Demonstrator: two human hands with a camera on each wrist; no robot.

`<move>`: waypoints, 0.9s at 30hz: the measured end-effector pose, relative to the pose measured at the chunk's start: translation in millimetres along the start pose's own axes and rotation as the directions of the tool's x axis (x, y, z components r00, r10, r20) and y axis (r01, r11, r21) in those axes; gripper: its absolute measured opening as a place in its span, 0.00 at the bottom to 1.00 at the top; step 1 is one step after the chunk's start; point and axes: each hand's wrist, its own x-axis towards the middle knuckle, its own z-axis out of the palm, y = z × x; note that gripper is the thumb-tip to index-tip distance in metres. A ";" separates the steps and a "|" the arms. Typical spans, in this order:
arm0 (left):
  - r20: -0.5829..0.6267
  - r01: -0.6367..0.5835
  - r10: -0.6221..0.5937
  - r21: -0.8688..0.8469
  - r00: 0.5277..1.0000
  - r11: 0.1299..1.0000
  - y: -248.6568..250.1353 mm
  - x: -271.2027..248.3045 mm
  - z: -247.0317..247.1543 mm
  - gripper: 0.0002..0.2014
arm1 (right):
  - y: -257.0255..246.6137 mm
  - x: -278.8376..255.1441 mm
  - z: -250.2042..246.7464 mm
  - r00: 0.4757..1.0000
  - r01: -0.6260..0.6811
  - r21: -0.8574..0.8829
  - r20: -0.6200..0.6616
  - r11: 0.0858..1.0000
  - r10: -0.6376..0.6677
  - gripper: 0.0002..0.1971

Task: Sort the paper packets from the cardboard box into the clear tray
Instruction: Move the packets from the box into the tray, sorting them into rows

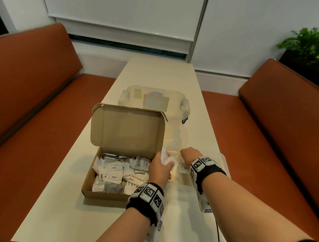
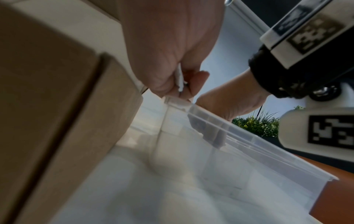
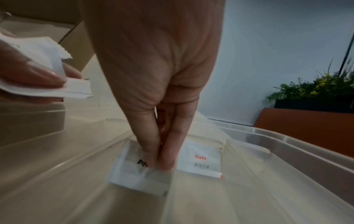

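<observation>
My left hand [image 1: 159, 168] is gripping a few white packets [image 1: 167, 158] just above the clear tray's [image 3: 287, 153] near corner | my right hand [image 3: 153, 91] is pinching a pepper packet [image 3: 132, 171] down into one tray compartment | a Salt packet [image 3: 201, 159] is lying in the compartment right of my fingertips | the cardboard box [image 1: 105, 195], left of my left hand, is holding many more packets.

Bare forearms. Each wrist wears a black fabric band [image 1: 143, 205] carrying white blocks printed with black square-patterned markers [image 1: 200, 163]. Thin black cable [image 1: 218, 233] trails below right forearm.
</observation>
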 end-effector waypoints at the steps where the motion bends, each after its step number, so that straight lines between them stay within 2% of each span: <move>1: 0.002 -0.002 0.002 0.002 1.000 1.000 -0.2 0.0 -0.1 0.08 | 0.3 0.2 0.6 1.000 0.002 0.003 -0.007 1.000 -0.002 0.13; 11: 0.012 0.003 -0.004 0.013 1.000 1.000 0.4 0.3 -1.6 0.08 | -2.4 7.3 10.2 0.999 -0.036 -0.047 -0.002 0.998 0.036 0.12; 18: 0.008 -0.001 0.001 0.034 1.000 0.999 1.2 0.9 -1.7 0.08 | -0.9 6.0 10.7 0.999 -0.041 -0.003 0.010 0.999 0.042 0.09; 22: 0.004 0.009 -0.010 0.037 1.000 0.999 0.9 1.0 -1.6 0.08 | -0.7 5.1 13.0 0.998 -0.036 0.010 0.045 0.999 0.036 0.11; 27: 0.000 0.008 -0.008 0.045 1.000 0.999 0.1 1.6 -1.4 0.08 | -0.4 1.1 12.9 1.000 -0.023 0.032 0.020 0.999 0.023 0.13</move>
